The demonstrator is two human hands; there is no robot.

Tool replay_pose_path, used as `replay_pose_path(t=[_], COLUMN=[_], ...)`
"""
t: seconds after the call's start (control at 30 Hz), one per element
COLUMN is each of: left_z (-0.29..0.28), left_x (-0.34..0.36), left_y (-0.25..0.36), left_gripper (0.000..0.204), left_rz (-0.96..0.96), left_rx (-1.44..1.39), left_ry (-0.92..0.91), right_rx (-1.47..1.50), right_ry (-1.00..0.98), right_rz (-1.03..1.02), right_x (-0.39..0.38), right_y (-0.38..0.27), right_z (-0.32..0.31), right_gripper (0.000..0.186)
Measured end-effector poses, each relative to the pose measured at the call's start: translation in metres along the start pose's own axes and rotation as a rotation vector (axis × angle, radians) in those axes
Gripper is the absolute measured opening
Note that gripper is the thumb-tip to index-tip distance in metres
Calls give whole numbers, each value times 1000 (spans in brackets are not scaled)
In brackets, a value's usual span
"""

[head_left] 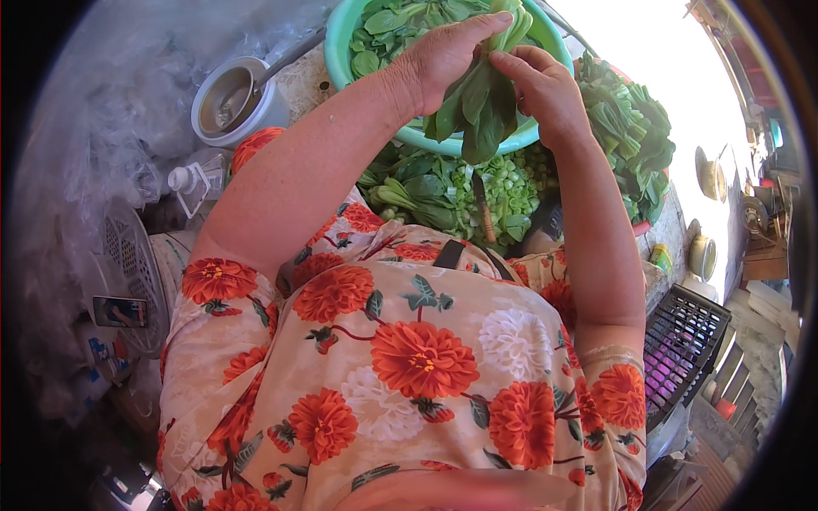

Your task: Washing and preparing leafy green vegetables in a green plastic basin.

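Note:
My left hand (439,60) is closed on the pale stalks of a leafy green bunch (473,111), its dark leaves hanging down. My right hand (541,94) grips the same bunch just to the right, fingers bent at the stalk. Both are raised over a mint-green basin (341,47) with loose green leaves (383,25) in it. Below the basin, nearer my lap, lie more greens (409,192), chopped pieces and a wooden-handled tool (486,209), perhaps a knife.
A white bucket with a metal ladle (204,106) and a plastic jug (192,187) are at left, near a phone (119,311). Piled greens (630,145) fill the right side of the basin area. A black crate (690,332) stands lower right. Metal pots (711,175) sit beyond.

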State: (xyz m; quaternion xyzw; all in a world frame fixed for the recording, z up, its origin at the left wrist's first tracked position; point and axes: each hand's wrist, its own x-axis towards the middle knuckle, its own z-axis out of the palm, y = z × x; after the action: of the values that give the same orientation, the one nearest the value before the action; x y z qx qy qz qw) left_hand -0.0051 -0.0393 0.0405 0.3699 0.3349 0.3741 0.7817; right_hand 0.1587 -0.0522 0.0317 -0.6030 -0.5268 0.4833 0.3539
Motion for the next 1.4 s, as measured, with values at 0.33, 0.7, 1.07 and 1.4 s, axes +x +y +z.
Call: replay_pose_path(t=[0.33, 0.7, 1.07, 1.4], left_z=[-24, -65, -48, -83], left_x=[6, -40, -82, 40], left_y=[-18, 20, 43, 50], left_gripper=[51, 58, 53, 42], left_rz=[175, 217, 187, 219], left_rx=[698, 985, 643, 277], left_ry=[18, 276, 69, 323], right_rx=[-8, -1099, -863, -148], right_ry=[-118, -740, -711, -231], right_rz=[-113, -159, -90, 322], right_x=[11, 11, 63, 276], right_y=[57, 149, 162, 231], right_z=[12, 113, 106, 53], right_gripper=[38, 36, 42, 38])
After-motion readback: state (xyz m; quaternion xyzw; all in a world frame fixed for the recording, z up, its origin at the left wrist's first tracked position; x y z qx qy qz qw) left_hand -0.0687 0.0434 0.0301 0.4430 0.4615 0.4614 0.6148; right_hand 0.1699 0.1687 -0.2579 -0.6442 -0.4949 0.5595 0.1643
